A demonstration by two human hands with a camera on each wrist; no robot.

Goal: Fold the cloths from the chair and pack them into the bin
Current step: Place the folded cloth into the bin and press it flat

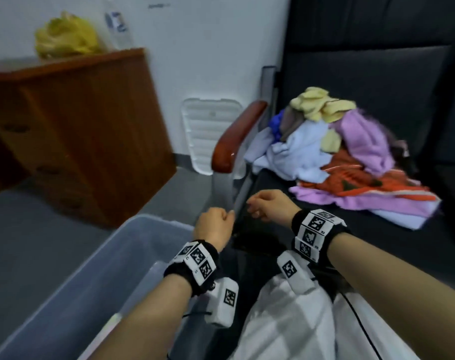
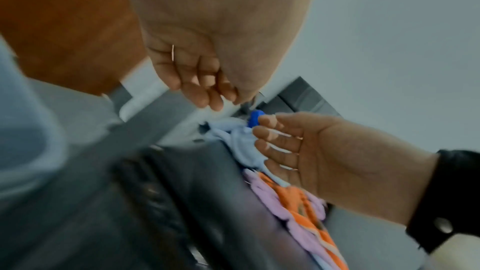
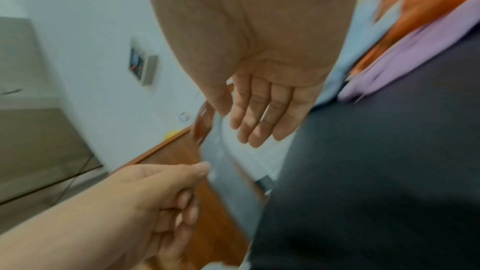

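A heap of cloths (image 1: 338, 152) in yellow, lilac, pale blue and orange lies on the dark chair seat (image 1: 377, 242). The heap also shows in the left wrist view (image 2: 285, 202) and the right wrist view (image 3: 415, 28). The translucent bin (image 1: 78, 268) stands at lower left with nothing visible inside. My left hand (image 1: 216, 222) hovers over the bin's far corner, its fingers (image 3: 182, 202) curled into a fist with nothing seen in them. My right hand (image 1: 268, 206) is beside it, short of the heap, its fingers (image 3: 257, 122) relaxed and holding nothing. A dark crumpled shape (image 1: 257, 235) lies under both hands; what it is cannot be told.
The chair's wooden armrest (image 1: 236, 133) rises just beyond my hands. A white ribbed lid (image 1: 208, 131) leans on the wall behind it. A wooden cabinet (image 1: 78, 126) with a yellow bag (image 1: 65, 35) on top stands at left. Grey floor lies between cabinet and bin.
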